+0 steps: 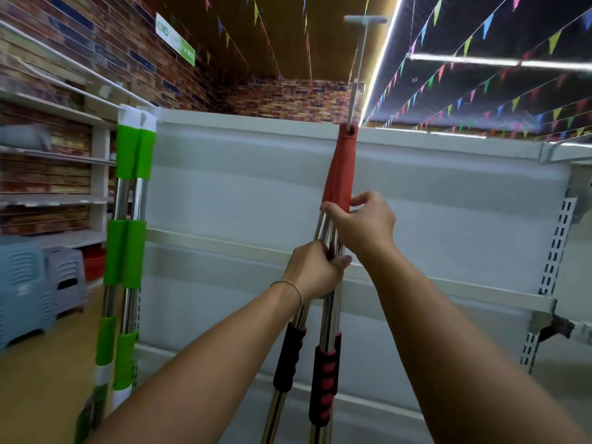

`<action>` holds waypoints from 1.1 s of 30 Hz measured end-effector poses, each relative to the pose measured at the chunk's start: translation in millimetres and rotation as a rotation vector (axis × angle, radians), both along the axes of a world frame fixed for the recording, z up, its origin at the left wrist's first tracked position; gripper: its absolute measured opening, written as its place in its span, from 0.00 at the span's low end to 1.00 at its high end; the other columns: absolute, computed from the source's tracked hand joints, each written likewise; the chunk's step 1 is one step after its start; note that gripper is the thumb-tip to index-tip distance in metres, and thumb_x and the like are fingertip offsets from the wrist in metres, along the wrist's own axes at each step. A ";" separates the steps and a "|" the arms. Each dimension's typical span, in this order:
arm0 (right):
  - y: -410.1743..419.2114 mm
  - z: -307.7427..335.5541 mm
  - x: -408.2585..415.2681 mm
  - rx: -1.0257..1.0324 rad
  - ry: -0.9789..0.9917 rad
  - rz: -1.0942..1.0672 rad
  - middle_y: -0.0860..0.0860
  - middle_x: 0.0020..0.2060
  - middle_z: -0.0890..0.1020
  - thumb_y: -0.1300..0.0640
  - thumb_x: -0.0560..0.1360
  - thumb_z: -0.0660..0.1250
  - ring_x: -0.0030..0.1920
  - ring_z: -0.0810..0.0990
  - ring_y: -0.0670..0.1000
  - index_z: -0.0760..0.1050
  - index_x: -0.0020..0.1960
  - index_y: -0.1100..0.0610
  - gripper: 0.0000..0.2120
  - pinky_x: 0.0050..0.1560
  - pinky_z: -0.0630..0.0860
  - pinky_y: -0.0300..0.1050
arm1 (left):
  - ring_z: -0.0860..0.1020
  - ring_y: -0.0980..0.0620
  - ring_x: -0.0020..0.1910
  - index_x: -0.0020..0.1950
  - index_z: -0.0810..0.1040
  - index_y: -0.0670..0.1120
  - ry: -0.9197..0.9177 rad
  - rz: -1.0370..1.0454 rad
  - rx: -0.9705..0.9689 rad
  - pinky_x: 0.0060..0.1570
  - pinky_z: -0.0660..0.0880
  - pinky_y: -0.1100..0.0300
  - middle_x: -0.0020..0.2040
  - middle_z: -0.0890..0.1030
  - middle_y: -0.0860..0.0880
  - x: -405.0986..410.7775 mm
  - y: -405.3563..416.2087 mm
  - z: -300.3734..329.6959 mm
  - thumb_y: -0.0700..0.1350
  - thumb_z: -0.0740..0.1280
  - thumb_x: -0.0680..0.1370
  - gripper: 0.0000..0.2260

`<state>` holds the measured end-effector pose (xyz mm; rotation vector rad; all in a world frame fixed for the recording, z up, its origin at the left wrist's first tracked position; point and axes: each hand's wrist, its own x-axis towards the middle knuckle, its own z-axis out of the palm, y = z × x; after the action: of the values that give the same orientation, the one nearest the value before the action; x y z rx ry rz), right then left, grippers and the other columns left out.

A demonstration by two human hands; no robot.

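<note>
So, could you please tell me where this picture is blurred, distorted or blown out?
Head view: the wide lens bows the white shelf unit and the ceiling light strip, which is blown out; the green-sleeved poles and plastic stools at the left edge are smeared; the left hand, right hand, red sleeve and steel poles at centre read fairly sharp.

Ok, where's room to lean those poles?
Bare white panel between the green poles and the held poles with the red sleeve; more from them to the slotted upright. Crowded at left: green poles, stools.
</note>
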<state>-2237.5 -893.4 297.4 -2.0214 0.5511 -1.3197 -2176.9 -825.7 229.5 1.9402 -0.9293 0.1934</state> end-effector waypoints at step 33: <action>206.7 -101.1 14.4 -0.383 0.248 0.140 0.52 0.51 0.79 0.50 0.75 0.65 0.53 0.76 0.53 0.78 0.55 0.54 0.12 0.47 0.67 0.41 | 0.78 0.43 0.53 0.58 0.77 0.46 -0.240 0.282 0.452 0.46 0.72 0.57 0.54 0.81 0.44 27.7 316.3 -54.2 0.50 0.61 0.82 0.12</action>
<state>-2223.1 -686.6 196.4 -2.5095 0.2699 -1.1632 -2149.2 -509.4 175.3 2.5100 -0.9032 0.4164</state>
